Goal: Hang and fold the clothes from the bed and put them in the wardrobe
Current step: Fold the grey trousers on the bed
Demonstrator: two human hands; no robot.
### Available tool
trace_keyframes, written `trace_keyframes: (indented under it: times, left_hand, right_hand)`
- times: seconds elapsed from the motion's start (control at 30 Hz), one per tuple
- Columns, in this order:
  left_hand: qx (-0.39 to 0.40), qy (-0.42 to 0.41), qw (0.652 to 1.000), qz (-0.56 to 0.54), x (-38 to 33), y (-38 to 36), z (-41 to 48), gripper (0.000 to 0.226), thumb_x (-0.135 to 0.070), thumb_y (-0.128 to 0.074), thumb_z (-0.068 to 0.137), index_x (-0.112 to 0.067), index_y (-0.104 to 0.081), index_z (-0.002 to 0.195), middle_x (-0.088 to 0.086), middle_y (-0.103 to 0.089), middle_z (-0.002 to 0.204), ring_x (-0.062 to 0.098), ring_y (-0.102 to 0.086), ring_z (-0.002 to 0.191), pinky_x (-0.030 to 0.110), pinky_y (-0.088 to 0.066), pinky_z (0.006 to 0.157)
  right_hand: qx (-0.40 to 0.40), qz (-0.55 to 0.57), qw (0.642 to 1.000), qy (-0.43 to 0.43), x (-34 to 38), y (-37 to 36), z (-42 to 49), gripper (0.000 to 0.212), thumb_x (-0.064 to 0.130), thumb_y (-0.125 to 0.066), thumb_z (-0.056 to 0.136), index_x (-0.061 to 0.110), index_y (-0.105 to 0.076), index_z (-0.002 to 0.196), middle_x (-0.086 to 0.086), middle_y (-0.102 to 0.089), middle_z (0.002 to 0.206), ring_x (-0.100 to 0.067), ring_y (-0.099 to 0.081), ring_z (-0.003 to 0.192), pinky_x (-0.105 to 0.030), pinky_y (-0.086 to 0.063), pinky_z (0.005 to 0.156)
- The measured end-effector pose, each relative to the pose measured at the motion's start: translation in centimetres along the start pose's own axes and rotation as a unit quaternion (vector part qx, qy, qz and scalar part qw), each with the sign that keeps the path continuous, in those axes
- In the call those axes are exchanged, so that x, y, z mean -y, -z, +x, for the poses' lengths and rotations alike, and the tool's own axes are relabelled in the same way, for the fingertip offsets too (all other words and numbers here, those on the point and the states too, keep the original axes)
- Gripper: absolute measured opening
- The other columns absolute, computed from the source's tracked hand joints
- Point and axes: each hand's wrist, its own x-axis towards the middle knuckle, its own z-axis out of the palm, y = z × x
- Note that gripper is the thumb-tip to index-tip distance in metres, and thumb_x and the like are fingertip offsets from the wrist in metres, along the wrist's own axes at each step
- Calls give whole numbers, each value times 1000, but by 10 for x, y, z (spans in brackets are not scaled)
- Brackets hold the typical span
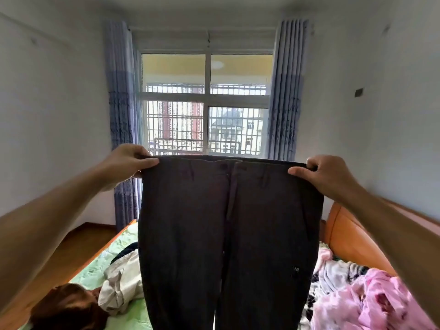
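The person holds a pair of dark trousers (228,234) up in front of the window (207,103), above the bed (95,270). The left hand (129,159) pinches the left end of the waistband, with the thumb on the near side and the fingers curled behind the cloth. The right hand (326,173) grips the right end in the same way, thumb in front. The waistband is stretched flat between the two hands, and both legs hang straight down over the bed, their lower ends out of view. On the green bed cover a beige garment (119,282) lies to the left of the trousers, with a brown garment (69,308) just beside it. To the right lies a pink flowered cloth (371,303), near the orange headboard (350,241). Blue curtains (121,96) hang at both sides of the window.
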Motion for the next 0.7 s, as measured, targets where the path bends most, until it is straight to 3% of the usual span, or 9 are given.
trace_keyframes:
  times: [0.1,0.17,0.23,0.33,0.43,0.53,0.7]
  left_hand:
    - [12,38,999,-35,1,-2,1,14,-19,-73,91,-6,-67,88,-3,-72,69,8,-70,65,23,-56,59]
    - [25,69,996,-45,5,-8,-3,15,-20,-71,92,-6,-66,88,-2,-72,67,7,-70,63,21,-55,56]
    - [40,102,992,-69,6,-15,-8,15,-18,-71,92,-4,-66,87,-2,-70,63,6,-68,58,19,-53,53]
    - [37,142,981,-126,4,-32,-18,14,-14,-73,90,-5,-65,83,2,-66,62,6,-65,54,19,-52,50]
    - [53,164,963,-206,-7,-60,-33,12,-11,-73,89,-4,-64,86,6,-68,68,10,-68,60,21,-53,52]
    - [74,156,953,-249,-27,-96,-51,11,-9,-72,90,-1,-65,90,10,-73,76,16,-74,71,23,-58,58]
    - [82,108,954,-267,-56,-148,-77,2,1,-68,91,1,-67,93,19,-70,90,27,-72,83,36,-63,73]
  right_hand:
    - [-1,69,995,-68,3,-1,-2,60,64,-74,74,18,-43,51,9,-40,44,-9,-39,45,-28,-32,51]
    - [45,132,982,-124,4,-6,-5,58,61,-77,76,19,-44,51,10,-39,43,-6,-38,43,-28,-33,53]
    - [103,236,947,-191,7,-10,-10,52,57,-78,76,17,-51,56,4,-46,49,-9,-44,48,-29,-36,55]
    - [153,375,871,-277,17,-15,-17,37,40,-82,79,8,-65,77,-18,-62,68,-24,-58,61,-32,-50,57]
    - [175,455,820,-298,40,-26,-20,24,17,-79,84,17,-56,80,-6,-58,66,-14,-56,50,-27,-49,46]
    - [212,524,774,-285,77,-38,-26,16,0,-60,95,14,-62,89,-9,-62,66,-20,-63,52,-36,-57,50]
    - [255,539,760,-259,127,-47,-40,24,-4,-51,94,1,-74,90,-17,-69,76,-34,-73,71,-44,-61,64]
